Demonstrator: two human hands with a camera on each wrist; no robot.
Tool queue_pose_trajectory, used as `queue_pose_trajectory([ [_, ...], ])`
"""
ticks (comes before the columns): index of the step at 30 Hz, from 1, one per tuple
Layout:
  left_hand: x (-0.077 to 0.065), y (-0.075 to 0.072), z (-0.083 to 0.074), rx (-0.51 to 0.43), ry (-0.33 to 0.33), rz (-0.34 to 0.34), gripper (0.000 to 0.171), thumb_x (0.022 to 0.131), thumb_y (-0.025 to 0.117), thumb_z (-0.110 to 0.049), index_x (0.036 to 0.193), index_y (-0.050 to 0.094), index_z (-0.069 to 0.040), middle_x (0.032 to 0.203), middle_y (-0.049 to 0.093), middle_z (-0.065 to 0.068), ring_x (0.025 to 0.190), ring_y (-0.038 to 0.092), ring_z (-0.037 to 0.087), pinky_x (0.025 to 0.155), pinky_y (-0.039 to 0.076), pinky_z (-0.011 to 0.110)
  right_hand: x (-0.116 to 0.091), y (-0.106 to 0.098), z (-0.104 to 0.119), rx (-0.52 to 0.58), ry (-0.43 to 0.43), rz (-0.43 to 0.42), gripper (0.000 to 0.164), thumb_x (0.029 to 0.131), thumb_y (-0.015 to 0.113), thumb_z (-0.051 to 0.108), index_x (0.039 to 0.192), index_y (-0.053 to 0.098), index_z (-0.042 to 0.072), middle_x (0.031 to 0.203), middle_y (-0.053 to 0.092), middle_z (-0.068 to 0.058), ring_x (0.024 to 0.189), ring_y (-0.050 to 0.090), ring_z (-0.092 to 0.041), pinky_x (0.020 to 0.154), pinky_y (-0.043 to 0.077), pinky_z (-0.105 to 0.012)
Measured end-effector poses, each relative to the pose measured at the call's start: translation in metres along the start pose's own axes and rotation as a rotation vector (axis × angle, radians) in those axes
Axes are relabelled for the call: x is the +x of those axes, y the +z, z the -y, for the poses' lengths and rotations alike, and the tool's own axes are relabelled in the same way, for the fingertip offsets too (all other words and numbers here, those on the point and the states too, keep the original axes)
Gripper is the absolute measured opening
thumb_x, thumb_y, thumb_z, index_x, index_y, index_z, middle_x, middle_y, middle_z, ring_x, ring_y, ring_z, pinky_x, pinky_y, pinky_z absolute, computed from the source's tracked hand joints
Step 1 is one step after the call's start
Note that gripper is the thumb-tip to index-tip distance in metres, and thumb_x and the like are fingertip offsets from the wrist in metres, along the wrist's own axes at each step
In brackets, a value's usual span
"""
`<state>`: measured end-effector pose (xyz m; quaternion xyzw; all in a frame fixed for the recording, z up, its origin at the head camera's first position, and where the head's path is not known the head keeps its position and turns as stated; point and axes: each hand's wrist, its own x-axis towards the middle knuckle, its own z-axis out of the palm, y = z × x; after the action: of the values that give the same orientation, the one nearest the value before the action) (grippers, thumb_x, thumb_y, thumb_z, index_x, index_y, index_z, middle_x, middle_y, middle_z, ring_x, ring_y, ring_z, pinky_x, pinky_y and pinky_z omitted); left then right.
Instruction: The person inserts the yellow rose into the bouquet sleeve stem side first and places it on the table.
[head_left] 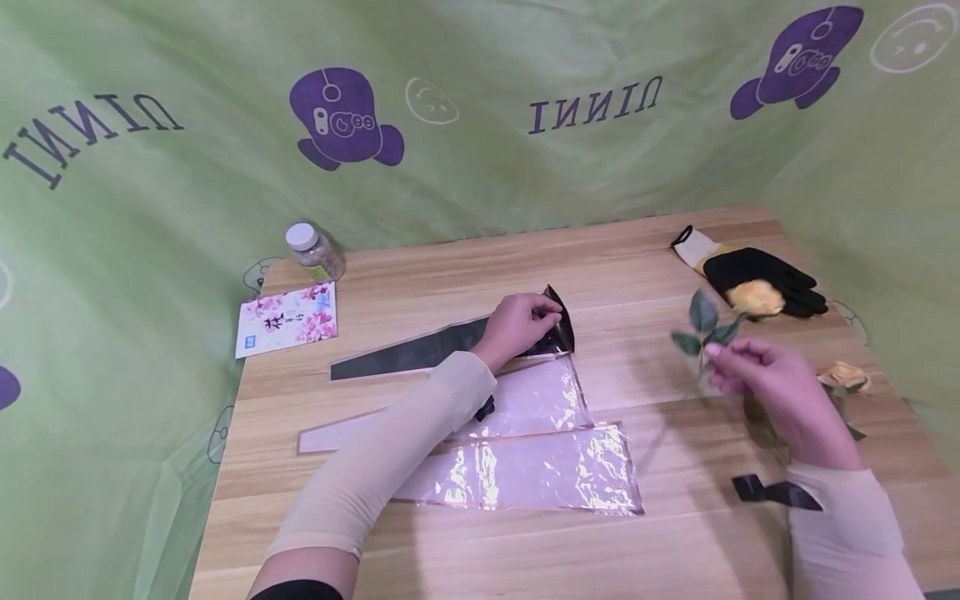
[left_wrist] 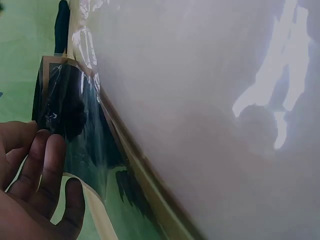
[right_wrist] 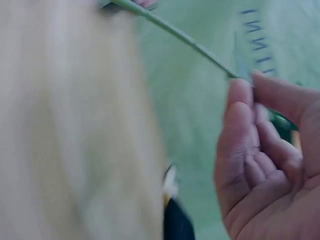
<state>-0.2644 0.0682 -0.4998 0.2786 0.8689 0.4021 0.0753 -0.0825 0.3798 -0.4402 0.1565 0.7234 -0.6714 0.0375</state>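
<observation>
My left hand (head_left: 517, 327) pinches the wide, lifted end of a black tapered flower sleeve (head_left: 420, 350) with a clear film face. In the left wrist view, thumb and fingers hold the rim of the black sleeve (left_wrist: 75, 100). My right hand (head_left: 776, 383) pinches a yellow rose (head_left: 756, 298) by its stem, just below the green leaves, above the table's right side. The right wrist view shows the bare green stem (right_wrist: 185, 37) running out from between thumb and forefinger. Two pale sleeves (head_left: 517, 400) (head_left: 558, 471) lie flat below the black one.
A second yellow rose (head_left: 845, 377) lies right of my right hand, with a black ribbon piece (head_left: 776, 492) nearer the front. Behind lies a black work glove (head_left: 761, 271). A white-capped jar (head_left: 318, 254) and a floral card (head_left: 288, 321) sit at the back left.
</observation>
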Motion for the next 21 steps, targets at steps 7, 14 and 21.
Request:
queue_pose_trajectory([
  [7,0.001,-0.001,-0.002,-0.03,-0.018,0.003,0.013,0.097,0.071,-0.022,0.106,0.079,-0.019,0.092,0.072,-0.011,0.07,0.062,0.001,0.07,0.049,0.021,0.044,0.043,0.036,0.664,-0.374,-0.214,0.015,0.089,0.075,-0.003,0.083,0.064,-0.011,0.076,0.07,-0.018,0.061,0.069,-0.023,0.058,0.059,-0.028],
  [14,0.0,-0.001,-0.003,-0.079,-0.026,0.015,0.013,0.097,0.071,-0.017,0.106,0.08,-0.014,0.09,0.073,-0.008,0.073,0.063,0.003,0.072,0.049,0.019,0.071,0.068,0.027,0.439,-0.534,-0.429,0.029,0.083,0.084,0.006,0.087,0.066,-0.017,0.073,0.07,-0.018,0.057,0.069,-0.022,0.057,0.058,-0.026],
  [21,0.001,-0.004,-0.005,-0.109,-0.023,0.042,0.015,0.097,0.069,-0.013,0.109,0.079,-0.011,0.094,0.074,-0.004,0.079,0.064,0.004,0.075,0.05,0.017,0.078,0.074,0.019,0.376,-0.527,-0.431,0.029,0.084,0.084,0.009,0.09,0.067,-0.013,0.077,0.072,-0.015,0.063,0.071,-0.02,0.061,0.059,-0.025],
])
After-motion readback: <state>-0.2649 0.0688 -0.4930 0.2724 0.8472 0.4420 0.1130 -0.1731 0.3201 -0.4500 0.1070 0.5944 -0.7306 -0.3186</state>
